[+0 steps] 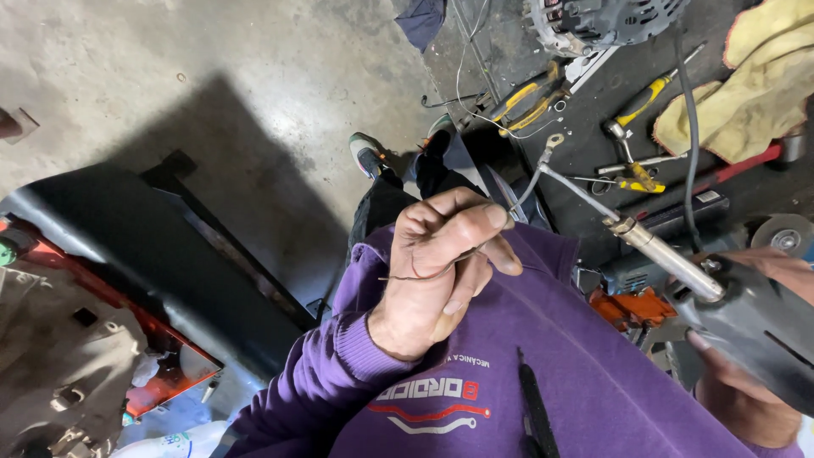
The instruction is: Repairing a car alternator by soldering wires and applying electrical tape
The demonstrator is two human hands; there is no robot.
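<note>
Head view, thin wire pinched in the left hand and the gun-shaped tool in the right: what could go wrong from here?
The left hand pinches the thin dark wire near the metal tip of the dark gun-shaped soldering tool in the right hand; fingertips might get burned. The loose wire end could slip.

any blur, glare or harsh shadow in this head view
Head view: the left hand pinching a thin wire is sharp; a hard dark shadow crosses the concrete floor; glare on the metal barrel; wide-angle bending at the edges.
</note>
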